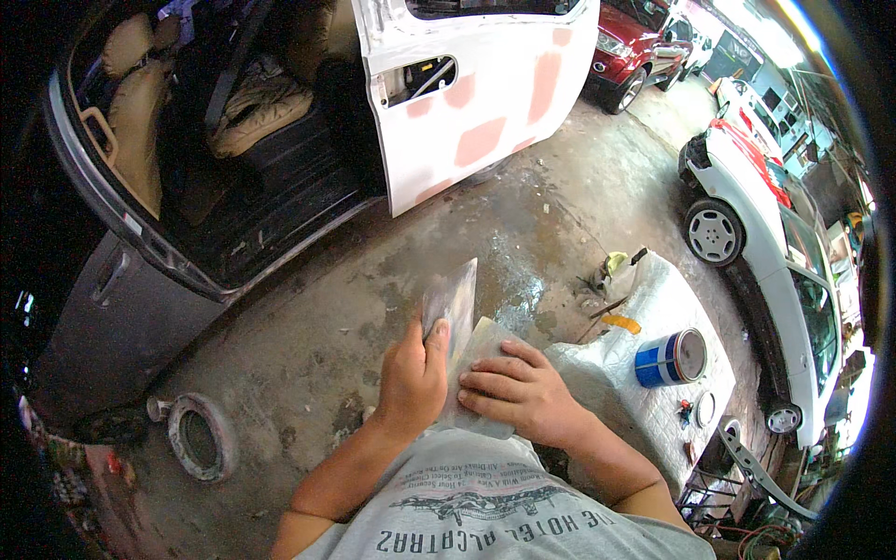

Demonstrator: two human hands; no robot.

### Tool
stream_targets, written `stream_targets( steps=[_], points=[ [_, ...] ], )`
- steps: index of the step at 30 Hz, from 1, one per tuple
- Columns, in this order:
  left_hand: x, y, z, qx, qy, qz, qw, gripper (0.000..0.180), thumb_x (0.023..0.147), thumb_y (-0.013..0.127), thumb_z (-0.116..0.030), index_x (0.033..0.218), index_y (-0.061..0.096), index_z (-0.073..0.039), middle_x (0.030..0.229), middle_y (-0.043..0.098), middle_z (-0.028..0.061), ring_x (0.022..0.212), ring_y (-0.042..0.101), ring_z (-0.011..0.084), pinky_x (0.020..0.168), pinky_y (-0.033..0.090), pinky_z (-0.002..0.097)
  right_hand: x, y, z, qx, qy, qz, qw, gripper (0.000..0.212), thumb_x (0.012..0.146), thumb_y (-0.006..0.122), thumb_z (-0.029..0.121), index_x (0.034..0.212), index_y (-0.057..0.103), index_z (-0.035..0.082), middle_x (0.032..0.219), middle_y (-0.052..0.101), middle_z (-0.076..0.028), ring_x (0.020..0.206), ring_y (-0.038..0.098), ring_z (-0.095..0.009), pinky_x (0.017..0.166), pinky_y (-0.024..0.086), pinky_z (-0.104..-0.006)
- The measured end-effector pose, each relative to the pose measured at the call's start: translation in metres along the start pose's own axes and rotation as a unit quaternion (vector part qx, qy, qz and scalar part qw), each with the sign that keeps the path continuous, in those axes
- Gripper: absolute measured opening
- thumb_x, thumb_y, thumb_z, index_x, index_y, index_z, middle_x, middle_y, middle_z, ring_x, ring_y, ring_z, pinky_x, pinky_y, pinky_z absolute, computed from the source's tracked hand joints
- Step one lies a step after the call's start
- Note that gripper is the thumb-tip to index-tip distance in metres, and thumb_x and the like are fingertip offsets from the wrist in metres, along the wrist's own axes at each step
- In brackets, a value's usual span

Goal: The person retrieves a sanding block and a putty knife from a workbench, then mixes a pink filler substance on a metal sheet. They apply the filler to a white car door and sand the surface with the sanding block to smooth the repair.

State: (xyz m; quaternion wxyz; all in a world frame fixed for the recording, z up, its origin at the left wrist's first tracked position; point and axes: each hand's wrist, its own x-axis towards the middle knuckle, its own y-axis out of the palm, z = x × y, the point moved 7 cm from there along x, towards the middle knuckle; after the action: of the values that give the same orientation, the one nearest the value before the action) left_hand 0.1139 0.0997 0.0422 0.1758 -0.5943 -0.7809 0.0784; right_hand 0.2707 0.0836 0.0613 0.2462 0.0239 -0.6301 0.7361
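In front of my chest, my left hand (413, 381) grips a thin flat filler spreader (454, 291), smeared grey and tilted up, with the thumb pressed on its face. My right hand (523, 392) is closed over a second flat grey spreader (487, 338), its fingers lying across the near side. The two flat pieces stand edge to edge, close together; whether they touch I cannot tell. To the right, a blue and white can (659, 362) is on a silver-covered surface (597, 369), near a small round white-rimmed lid (707, 408).
A white van door (509, 70) with pinkish patches stands open ahead, beside the van's tan seats (266, 107). A yellow-orange piece (621, 324) lies on the silver cover. A ring-shaped object (201, 437) sits on the concrete floor at left. White (765, 210) and red (635, 42) cars are parked beyond.
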Motion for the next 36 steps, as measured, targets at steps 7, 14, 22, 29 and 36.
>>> stream_targets(
  steps=[7, 14, 22, 29, 36],
  points=[
    [0.005, -0.014, -0.009, -0.001, 0.015, -0.070, 0.997, 0.035, 0.103, 0.048, -0.023, 0.128, 0.051, 0.001, 0.113, 0.065, 0.0267, 0.100, 0.066, 0.0414, 0.084, 0.051, 0.0444, -0.012, -0.023, -0.004, 0.064, 0.051, -0.090, 0.993, 0.043, 0.079, 0.066, 0.019, 0.122, 0.064, 0.020, 0.129, 0.058, -0.008, 0.124, 0.055, -0.028, 0.111, 0.035, -0.0533],
    [-0.022, 0.036, 0.054, -0.453, -0.279, -0.090, 0.842, 0.028, 0.100, 0.053, -0.020, 0.121, 0.050, -0.002, 0.113, 0.061, 0.0106, 0.100, 0.061, 0.0221, 0.087, 0.051, 0.0372, -0.018, -0.007, -0.005, 0.265, 0.174, -0.170, 0.933, 0.061, 0.074, 0.078, 0.012, 0.132, 0.061, 0.020, 0.132, 0.053, -0.017, 0.128, 0.049, -0.040, 0.108, 0.039, -0.0501],
    [-0.044, 0.045, 0.089, -0.506, -0.337, -0.117, 0.785, 0.031, 0.098, 0.055, -0.019, 0.127, 0.053, -0.007, 0.117, 0.062, 0.0083, 0.108, 0.062, 0.0232, 0.094, 0.051, 0.0419, -0.053, 0.061, -0.047, 0.165, 0.186, -0.110, 0.962, 0.070, 0.071, 0.076, -0.001, 0.136, 0.056, 0.017, 0.136, 0.047, -0.020, 0.125, 0.049, -0.041, 0.104, 0.043, -0.0459],
    [-0.023, 0.015, 0.057, -0.475, -0.272, -0.073, 0.833, 0.043, 0.100, 0.054, -0.035, 0.132, 0.050, -0.005, 0.124, 0.060, 0.0087, 0.112, 0.059, 0.0243, 0.098, 0.048, 0.0413, -0.102, 0.102, -0.072, 0.197, 0.357, -0.008, 0.913, 0.055, 0.076, 0.063, -0.013, 0.126, 0.059, 0.010, 0.130, 0.052, -0.019, 0.120, 0.054, -0.035, 0.101, 0.046, -0.0400],
    [-0.036, 0.019, 0.082, -0.580, -0.286, 0.044, 0.762, 0.048, 0.101, 0.050, -0.046, 0.128, 0.057, -0.007, 0.124, 0.065, 0.0097, 0.114, 0.062, 0.0270, 0.099, 0.049, 0.0445, -0.111, 0.065, -0.093, 0.478, 0.473, -0.262, 0.692, 0.028, 0.090, 0.066, 0.006, 0.115, 0.054, 0.003, 0.102, 0.062, -0.004, 0.092, 0.056, -0.013, 0.081, 0.048, -0.0285]
  ],
)
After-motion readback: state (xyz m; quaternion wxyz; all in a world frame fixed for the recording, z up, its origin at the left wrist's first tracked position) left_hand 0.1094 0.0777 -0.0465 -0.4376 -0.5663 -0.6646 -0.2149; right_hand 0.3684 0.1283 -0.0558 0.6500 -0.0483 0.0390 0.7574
